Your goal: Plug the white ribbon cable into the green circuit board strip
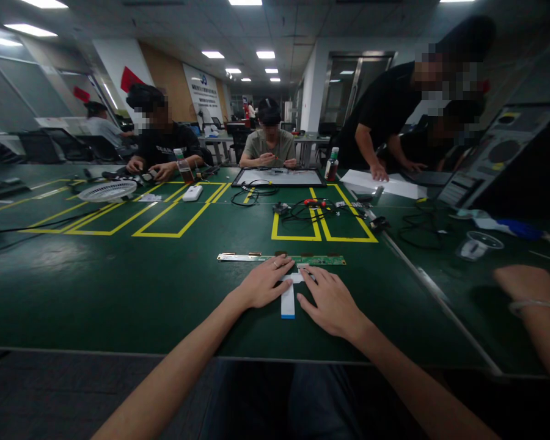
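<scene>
Green table [119, 293] with yellow tape; left hand [261, 284] and right hand [330, 299] lie flat, fingers spread, touching a white ribbon cable [288, 304] between them, narrow circuit strip [323, 260] at twelve o'clock

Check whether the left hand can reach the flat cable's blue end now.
Probably yes: the left hand rests right beside the flat cable, and its blue end lies uncovered on the green table.

A dark green table [119, 293] marked with yellow tape rectangles [174, 221] fills the frame. At centre lies a long narrow circuit board [238, 257], with a white ribbon cable [288, 304] just below it. A white fan [107, 191] lies at middle left, and black cables [323, 211] and a flat panel [279, 177] lie above centre.
</scene>
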Demonstrator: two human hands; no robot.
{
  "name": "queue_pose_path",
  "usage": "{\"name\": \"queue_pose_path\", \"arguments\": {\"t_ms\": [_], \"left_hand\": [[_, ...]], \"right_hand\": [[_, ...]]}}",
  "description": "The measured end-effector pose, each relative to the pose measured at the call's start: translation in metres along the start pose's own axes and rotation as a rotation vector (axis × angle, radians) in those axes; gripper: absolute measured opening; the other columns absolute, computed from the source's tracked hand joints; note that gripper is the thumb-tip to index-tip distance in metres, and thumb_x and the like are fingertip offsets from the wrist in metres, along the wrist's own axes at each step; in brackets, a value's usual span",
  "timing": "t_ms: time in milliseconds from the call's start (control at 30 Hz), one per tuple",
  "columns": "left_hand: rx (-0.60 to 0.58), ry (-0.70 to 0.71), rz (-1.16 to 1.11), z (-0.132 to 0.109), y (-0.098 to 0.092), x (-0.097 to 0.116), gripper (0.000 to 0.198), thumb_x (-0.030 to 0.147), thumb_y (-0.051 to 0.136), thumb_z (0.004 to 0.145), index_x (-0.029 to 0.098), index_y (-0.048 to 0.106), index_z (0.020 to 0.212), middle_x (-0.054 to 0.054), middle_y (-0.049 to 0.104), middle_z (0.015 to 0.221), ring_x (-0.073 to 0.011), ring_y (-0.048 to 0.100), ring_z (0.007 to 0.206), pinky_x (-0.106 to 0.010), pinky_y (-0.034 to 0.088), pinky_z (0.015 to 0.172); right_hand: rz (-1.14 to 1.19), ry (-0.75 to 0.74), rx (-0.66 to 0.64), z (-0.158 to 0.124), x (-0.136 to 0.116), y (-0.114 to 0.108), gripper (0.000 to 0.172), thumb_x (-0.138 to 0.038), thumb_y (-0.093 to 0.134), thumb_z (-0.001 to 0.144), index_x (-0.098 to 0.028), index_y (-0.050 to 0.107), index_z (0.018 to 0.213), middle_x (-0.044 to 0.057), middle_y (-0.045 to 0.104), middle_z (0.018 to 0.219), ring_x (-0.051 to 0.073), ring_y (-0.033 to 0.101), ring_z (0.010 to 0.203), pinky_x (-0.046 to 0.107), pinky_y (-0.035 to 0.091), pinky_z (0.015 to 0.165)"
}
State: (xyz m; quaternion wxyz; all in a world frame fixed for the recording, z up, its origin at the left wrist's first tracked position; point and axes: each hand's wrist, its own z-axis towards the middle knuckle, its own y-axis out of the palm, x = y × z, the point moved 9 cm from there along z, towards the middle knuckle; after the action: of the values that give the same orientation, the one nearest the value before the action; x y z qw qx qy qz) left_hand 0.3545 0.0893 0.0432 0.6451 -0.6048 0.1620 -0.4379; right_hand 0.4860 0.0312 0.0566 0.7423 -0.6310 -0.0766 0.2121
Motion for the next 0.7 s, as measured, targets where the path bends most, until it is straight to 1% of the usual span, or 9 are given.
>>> {"name": "queue_pose_path", "arguments": {"t_ms": [167,367,533,700], "left_hand": [[0.007,0.023,-0.005,0.0006,0.0028,-0.0031,0.062,0.054,0.031,0.111,0.021,0.044,0.162,-0.012,0.046,0.166,-0.0295,0.038,0.158,-0.049,0.032,0.129],[-0.003,-0.008,-0.029,0.0012,0.0016,-0.0038,0.059,0.05,0.029,0.112,0.022,0.045,0.161,-0.01,0.049,0.165,-0.0262,0.037,0.158,-0.046,0.032,0.129],[-0.021,-0.006,-0.023,0.0005,0.0014,-0.0025,0.058,0.047,0.033,0.111,0.02,0.044,0.161,-0.011,0.047,0.166,-0.0262,0.035,0.16,-0.045,0.031,0.13],[-0.024,0.0,-0.025,-0.0004,0.0005,-0.0014,0.057,0.046,0.033,0.111,0.022,0.042,0.162,-0.01,0.047,0.166,-0.0258,0.034,0.16,-0.045,0.03,0.13]], "right_hand": [[-0.016,-0.009,-0.008,0.0022,0.0014,0.0013,0.062,-0.05,0.046,0.105,-0.016,0.049,0.158,0.016,0.052,0.16,0.032,0.046,0.146,0.05,0.039,0.118],[-0.044,-0.014,-0.017,0.0048,0.003,0.0013,0.066,-0.056,0.042,0.105,-0.017,0.049,0.158,0.017,0.053,0.158,0.034,0.047,0.145,0.052,0.04,0.117],[-0.045,0.003,-0.033,0.0063,0.0066,0.0014,0.07,-0.06,0.041,0.105,-0.017,0.048,0.159,0.019,0.049,0.161,0.035,0.043,0.148,0.054,0.038,0.119],[-0.028,0.014,-0.043,0.0063,0.0085,0.0019,0.071,-0.063,0.041,0.104,-0.019,0.048,0.159,0.019,0.048,0.162,0.036,0.042,0.149,0.055,0.036,0.12]]}}
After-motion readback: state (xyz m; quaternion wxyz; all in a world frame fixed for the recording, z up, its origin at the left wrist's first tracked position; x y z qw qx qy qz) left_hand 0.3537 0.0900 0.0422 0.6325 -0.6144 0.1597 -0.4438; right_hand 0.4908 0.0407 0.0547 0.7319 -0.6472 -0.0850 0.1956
